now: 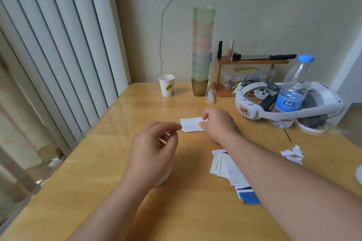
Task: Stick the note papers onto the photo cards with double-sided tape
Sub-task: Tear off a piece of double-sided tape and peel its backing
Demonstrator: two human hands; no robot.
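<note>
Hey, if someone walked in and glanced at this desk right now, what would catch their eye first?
Probably the tall stack of pastel cups standing at the back by the wall. Next, the two hands mid-table: the right hand pinches the edge of a white note paper, while the left hand hovers beside it. A white headset circling a water bottle sits at the right.

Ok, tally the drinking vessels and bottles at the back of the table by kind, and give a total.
White paper cup with green leaf print: 1
Tall stack of translucent plastic cups: 1 stack, cups too merged to count
Clear plastic water bottle with blue cap: 1
Pink nail polish bottle: 1
Total: 4 items, counting the stack as one
</note>
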